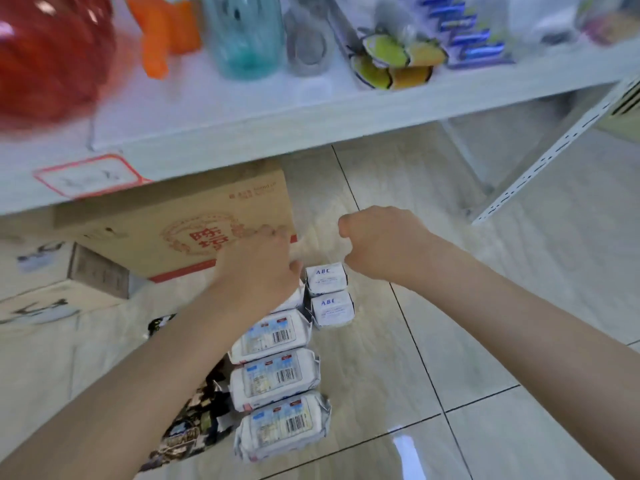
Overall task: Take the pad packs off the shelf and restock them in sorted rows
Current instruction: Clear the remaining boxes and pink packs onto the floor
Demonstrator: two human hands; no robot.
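1. Nearest you: white plastic pad packs with barcodes [277,379] lie in a column on the pale tiled floor [485,323].
2. Two smaller white "ABC" packs [329,292] stand just right of the column's far end, touching each other.
3. Your left hand [263,268] is over the column's far end. It's blurred, so I can't tell its grip.
4. Your right hand [377,244] is curled into an empty fist, just past the "ABC" packs.
5. Beyond is a brown cardboard box with red print [194,216], under the white shelf [311,109].
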